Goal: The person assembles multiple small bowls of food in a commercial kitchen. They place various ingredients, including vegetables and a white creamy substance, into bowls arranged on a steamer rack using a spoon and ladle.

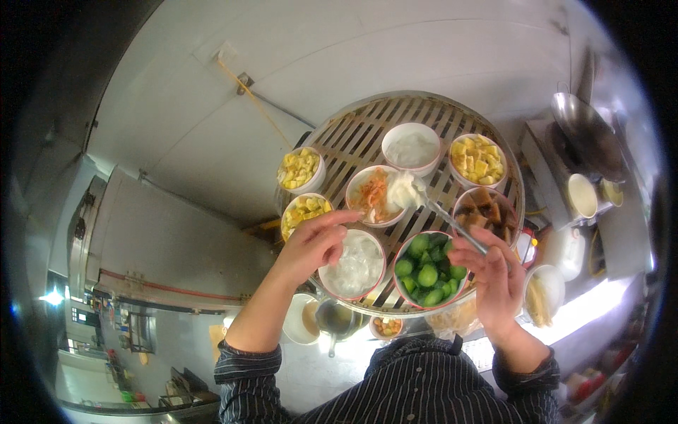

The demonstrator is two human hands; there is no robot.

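Right hand: pinches the metal utensil by its handle; probably stiff, best held there.
White clump: likely soft, slippery.
Left hand: loosely curled, orange-topped bowl's 7 o'clock.

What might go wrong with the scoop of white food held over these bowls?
The soft-looking white lump on the long-handled metal utensil in the right hand might slip off onto the round slatted rack. The left hand, close to the white round bowl of orange shreds, could nudge it.

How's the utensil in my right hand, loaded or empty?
Loaded: a white, creamy-looking lump covers the far end of the utensil in your right hand.
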